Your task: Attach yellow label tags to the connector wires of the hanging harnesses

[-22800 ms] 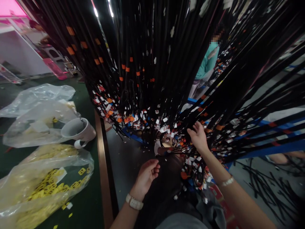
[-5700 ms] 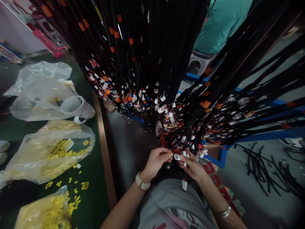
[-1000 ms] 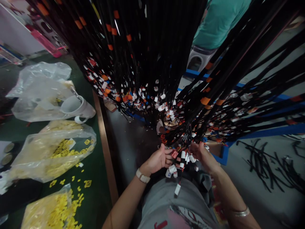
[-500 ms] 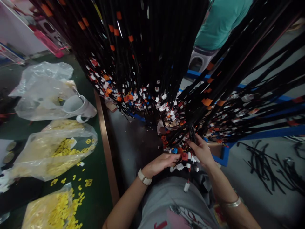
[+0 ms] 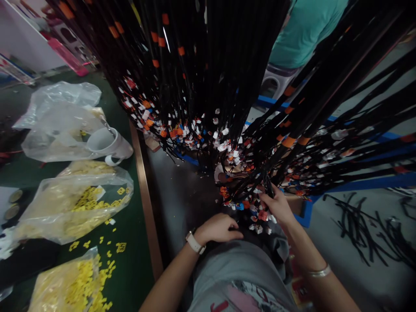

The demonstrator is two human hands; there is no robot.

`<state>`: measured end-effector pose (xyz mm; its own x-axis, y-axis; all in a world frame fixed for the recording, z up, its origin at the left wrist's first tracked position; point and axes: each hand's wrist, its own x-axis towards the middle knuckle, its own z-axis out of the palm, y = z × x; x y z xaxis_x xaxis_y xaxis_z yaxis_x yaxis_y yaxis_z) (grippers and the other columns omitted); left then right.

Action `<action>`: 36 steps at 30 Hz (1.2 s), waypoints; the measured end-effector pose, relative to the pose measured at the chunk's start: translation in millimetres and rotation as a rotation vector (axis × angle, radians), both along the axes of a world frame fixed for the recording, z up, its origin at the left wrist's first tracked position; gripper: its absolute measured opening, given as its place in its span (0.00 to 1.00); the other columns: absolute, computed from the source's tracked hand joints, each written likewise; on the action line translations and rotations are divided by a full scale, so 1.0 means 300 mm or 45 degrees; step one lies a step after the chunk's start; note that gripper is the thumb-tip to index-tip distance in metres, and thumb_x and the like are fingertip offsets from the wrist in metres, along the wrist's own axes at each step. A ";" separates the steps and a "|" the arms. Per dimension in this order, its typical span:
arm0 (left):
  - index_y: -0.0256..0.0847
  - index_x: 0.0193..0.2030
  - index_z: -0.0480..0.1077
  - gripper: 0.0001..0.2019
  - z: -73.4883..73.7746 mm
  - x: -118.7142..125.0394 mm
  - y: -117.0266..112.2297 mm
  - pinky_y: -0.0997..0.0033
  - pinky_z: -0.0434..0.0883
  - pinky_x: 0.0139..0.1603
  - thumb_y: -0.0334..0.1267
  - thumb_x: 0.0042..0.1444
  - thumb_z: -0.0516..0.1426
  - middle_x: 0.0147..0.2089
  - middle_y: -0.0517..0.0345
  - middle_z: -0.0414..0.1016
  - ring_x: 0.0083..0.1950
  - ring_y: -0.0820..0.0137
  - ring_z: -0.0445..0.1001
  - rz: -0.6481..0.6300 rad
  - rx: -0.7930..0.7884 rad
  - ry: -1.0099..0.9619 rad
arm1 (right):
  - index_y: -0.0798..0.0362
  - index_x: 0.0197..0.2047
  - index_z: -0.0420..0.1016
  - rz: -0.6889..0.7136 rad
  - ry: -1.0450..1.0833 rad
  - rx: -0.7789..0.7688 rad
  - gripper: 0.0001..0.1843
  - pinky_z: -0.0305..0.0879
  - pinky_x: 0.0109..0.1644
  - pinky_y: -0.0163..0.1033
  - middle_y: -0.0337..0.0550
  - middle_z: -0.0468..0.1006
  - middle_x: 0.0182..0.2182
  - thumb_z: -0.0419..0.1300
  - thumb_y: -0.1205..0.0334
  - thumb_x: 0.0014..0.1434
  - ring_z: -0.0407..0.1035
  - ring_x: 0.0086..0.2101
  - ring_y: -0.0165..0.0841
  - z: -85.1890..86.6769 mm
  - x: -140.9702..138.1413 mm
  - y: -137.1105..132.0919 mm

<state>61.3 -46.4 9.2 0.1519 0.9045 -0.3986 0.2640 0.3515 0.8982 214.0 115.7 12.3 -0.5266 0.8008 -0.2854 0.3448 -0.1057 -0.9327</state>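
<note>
A dense curtain of black cables with orange bands hangs in front of me, ending in many small white, red and blue connectors. My right hand is closed round a bundle of these cables just above their connectors. My left hand rests lower, by my lap, fingers curled; whether it holds anything is hidden.
A green table with a brown edge lies to the left, bearing clear bags of small yellow parts, loose yellow parts and a white mug. A person in a teal top stands behind the cables. Loose black cables lie on the floor at right.
My left hand has dropped away from the connectors toward my lap. My right hand has risen slightly and gripped the cable bundle; the dangling white connector is no longer seen.
</note>
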 end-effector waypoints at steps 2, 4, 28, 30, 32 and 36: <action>0.41 0.35 0.76 0.11 -0.012 -0.044 -0.005 0.60 0.64 0.47 0.45 0.51 0.57 0.34 0.48 0.77 0.42 0.57 0.74 0.113 -0.028 0.419 | 0.52 0.36 0.66 -0.007 -0.045 0.019 0.11 0.50 0.17 0.32 0.29 0.62 0.14 0.60 0.57 0.50 0.54 0.14 0.25 0.007 0.002 -0.007; 0.40 0.40 0.74 0.12 -0.019 -0.082 -0.010 0.58 0.64 0.47 0.43 0.53 0.55 0.38 0.44 0.76 0.44 0.55 0.73 0.223 -0.043 0.696 | 0.52 0.32 0.65 -0.027 -0.082 0.044 0.14 0.49 0.17 0.32 0.29 0.61 0.13 0.62 0.52 0.49 0.53 0.15 0.25 0.017 -0.003 -0.013; 0.39 0.46 0.70 0.23 -0.032 -0.126 0.007 0.71 0.67 0.46 0.22 0.42 0.50 0.46 0.54 0.75 0.45 0.66 0.71 -0.250 0.339 0.212 | 0.55 0.21 0.71 0.405 0.279 -0.608 0.20 0.41 0.18 0.34 0.31 0.57 0.10 0.62 0.45 0.47 0.40 0.13 0.20 0.069 0.029 -0.076; 0.38 0.42 0.71 0.18 -0.026 -0.130 0.007 0.75 0.66 0.36 0.25 0.43 0.52 0.38 0.56 0.76 0.36 0.69 0.71 -0.280 0.252 0.257 | 0.55 0.21 0.71 0.400 0.272 -0.613 0.21 0.41 0.18 0.34 0.31 0.56 0.10 0.62 0.44 0.46 0.39 0.13 0.21 0.068 0.033 -0.076; 0.38 0.39 0.71 0.13 -0.024 -0.133 0.006 0.76 0.63 0.30 0.29 0.44 0.53 0.33 0.58 0.75 0.31 0.71 0.69 -0.281 0.215 0.290 | 0.55 0.21 0.71 0.397 0.267 -0.603 0.21 0.41 0.18 0.34 0.32 0.58 0.10 0.62 0.44 0.46 0.40 0.13 0.21 0.066 0.037 -0.075; 0.38 0.36 0.71 0.09 -0.031 -0.124 0.010 0.78 0.60 0.28 0.32 0.45 0.56 0.30 0.60 0.73 0.29 0.73 0.66 -0.326 0.219 0.302 | 0.55 0.22 0.72 0.404 0.281 -0.602 0.20 0.43 0.18 0.34 0.36 0.66 0.14 0.63 0.44 0.45 0.41 0.13 0.20 0.063 0.041 -0.075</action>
